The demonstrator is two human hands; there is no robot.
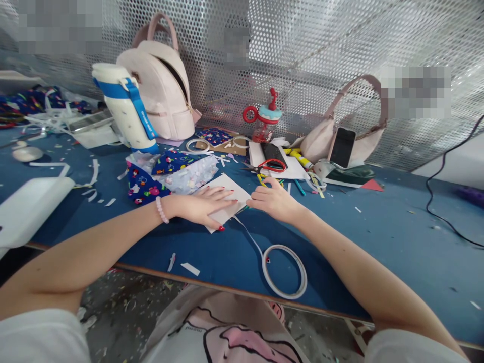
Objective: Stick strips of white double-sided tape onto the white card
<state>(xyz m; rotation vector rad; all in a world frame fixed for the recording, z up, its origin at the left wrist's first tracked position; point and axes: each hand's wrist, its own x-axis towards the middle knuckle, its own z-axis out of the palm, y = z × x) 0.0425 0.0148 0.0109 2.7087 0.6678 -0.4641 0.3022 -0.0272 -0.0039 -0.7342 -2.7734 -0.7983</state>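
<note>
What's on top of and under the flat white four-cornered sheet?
On top of the flat white four-cornered sheet: the spread left hand. The right hand is at its right corner. Whatever lies underneath is covered.

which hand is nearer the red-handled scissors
Right: the right hand is just in front of the scissors; the left hand lies farther off, to their left.

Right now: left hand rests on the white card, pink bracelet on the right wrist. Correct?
Wrong wrist: the head view shows the pink bracelet on the left wrist. The left hand does rest on the white card.
</note>
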